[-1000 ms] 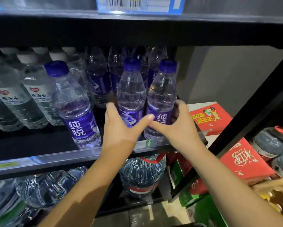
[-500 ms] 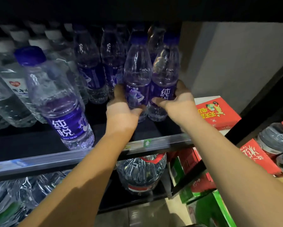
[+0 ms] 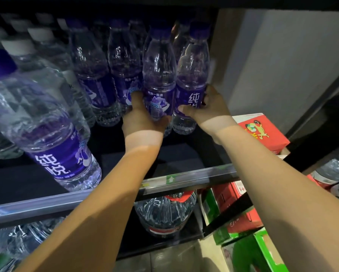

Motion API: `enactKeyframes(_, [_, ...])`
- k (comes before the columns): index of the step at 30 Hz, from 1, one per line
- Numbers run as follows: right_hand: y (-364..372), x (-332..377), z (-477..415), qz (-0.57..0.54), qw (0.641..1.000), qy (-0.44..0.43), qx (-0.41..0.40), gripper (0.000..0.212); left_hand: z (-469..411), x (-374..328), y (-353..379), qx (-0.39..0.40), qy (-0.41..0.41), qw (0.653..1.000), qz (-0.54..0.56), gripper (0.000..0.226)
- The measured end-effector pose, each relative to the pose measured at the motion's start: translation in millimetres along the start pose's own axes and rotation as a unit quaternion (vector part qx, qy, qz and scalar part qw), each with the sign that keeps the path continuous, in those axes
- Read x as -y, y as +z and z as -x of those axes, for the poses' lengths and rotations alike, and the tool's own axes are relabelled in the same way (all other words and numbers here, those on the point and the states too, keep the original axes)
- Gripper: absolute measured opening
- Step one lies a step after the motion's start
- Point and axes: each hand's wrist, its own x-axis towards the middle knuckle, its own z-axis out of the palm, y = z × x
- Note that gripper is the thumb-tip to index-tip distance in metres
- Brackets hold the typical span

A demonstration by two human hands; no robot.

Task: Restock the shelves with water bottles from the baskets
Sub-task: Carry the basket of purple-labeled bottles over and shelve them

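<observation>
Purple-labelled stock, counted against the shelf rail [image 3: 184,177]. Two bottles are being held well behind the shelf rail, side by side and touching, both upright. The left hand [image 3: 143,118] is wrapping its fingers and thumb round the label of the left-held bottle [image 3: 158,75]. The right hand [image 3: 208,110] is curling likewise round the label of the right-held bottle [image 3: 193,75]. Each hand is gripping one bottle and nothing else. Whether the two bases are resting on the shelf deck or hanging just above it cannot be told. One front bottle [image 3: 52,138] of the same purple brand is standing just behind the rail, well to the left of the hands, appearing tilted. At least two further purple bottles [image 3: 94,79] are standing deeper behind the rail, immediately left of the held pair; the rows beyond are too dark to count. At least three white-capped bottles [image 3: 17,48] are standing behind the rail at its left end. One large jug [image 3: 164,214] is sitting below the rail. At least two red cartons [image 3: 263,130] are showing past the rail's right end, and at least two green cartons [image 3: 243,254] are lying below the rail on that side.
</observation>
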Motion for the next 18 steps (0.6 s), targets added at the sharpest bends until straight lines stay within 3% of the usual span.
enactKeyframes(9, [-6,9,-3,0.002,0.999,0.007,0.049,0.064,8,-17,4,0.011,-0.044,0.999,-0.013,0.069])
enactKeyframes(14, [-9,12,20,-0.004,0.998,0.039,0.041,0.09,13,-16,-7,0.055,-0.096,0.994,-0.019,0.101])
enactKeyframes(16, [-15,14,46,-0.012,0.999,0.039,0.0,0.075,33,-13,-20,0.044,-0.066,0.993,-0.087,0.103])
enactKeyframes(18, [-25,8,76,0.044,0.998,0.0,-0.046,0.065,66,-7,-34,0.02,0.018,0.991,-0.13,0.091])
